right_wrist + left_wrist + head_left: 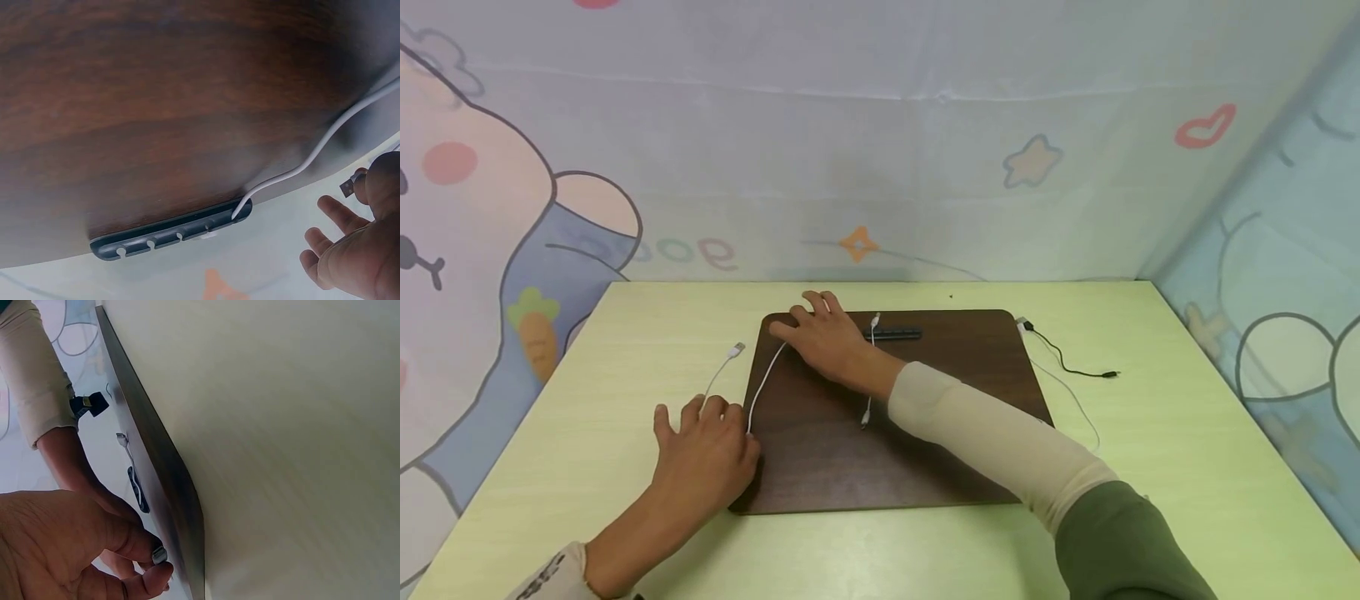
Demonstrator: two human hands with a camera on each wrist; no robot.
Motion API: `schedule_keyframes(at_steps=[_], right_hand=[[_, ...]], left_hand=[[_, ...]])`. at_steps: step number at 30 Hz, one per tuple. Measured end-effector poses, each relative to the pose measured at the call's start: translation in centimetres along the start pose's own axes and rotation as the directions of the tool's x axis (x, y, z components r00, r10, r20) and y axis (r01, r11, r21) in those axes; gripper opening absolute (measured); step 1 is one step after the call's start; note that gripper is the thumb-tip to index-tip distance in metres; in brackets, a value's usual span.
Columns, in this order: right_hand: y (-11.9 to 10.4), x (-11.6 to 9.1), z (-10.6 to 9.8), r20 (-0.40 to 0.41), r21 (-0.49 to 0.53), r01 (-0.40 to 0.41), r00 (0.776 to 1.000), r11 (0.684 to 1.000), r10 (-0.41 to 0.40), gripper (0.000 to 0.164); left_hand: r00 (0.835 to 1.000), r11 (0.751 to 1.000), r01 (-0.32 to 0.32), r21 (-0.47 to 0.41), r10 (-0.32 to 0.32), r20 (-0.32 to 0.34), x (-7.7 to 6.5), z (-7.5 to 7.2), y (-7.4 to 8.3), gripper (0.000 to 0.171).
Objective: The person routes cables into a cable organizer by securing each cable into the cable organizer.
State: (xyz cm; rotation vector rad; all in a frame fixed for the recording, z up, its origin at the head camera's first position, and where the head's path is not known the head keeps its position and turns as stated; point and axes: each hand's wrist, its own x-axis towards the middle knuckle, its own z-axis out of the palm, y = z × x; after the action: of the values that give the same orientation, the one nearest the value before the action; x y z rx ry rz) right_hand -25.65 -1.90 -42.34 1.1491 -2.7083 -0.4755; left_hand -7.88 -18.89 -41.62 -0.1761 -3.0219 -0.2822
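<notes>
My left hand (707, 450), at the board's left edge, pinches a white cable (762, 387); a small silvery piece (159, 555) shows at the thumb tip in the left wrist view. That cable rises to my right hand (831, 342) over the board's back left corner. A USB plug (347, 187) sits at the right fingertips, its other fingers spread. Beside that hand, a black cable clip strip (175, 231) is on the dark wooden board (820, 467), with a short white cable (872, 400) at its end slot. Another USB plug (737, 350) lies left of the board, its cord running under my left fingers.
Right of the board lie a black cable (1067, 367) and a white cable (1082, 408). The pale table (1187, 500) extends around the board, with a printed cloth wall (925, 167) behind. My right forearm crosses over the board.
</notes>
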Motion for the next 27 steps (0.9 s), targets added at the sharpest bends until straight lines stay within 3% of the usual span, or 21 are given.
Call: schedule_keyframes(at_steps=[27], right_hand=[[1.2,-1.1,0.6,-0.024,0.022,0.012,1.000,1.000,-0.011,0.036]], left_hand=[[0.999,0.999,-0.033,-0.003,0.033,-0.004,0.4,0.4,1.1,0.025]])
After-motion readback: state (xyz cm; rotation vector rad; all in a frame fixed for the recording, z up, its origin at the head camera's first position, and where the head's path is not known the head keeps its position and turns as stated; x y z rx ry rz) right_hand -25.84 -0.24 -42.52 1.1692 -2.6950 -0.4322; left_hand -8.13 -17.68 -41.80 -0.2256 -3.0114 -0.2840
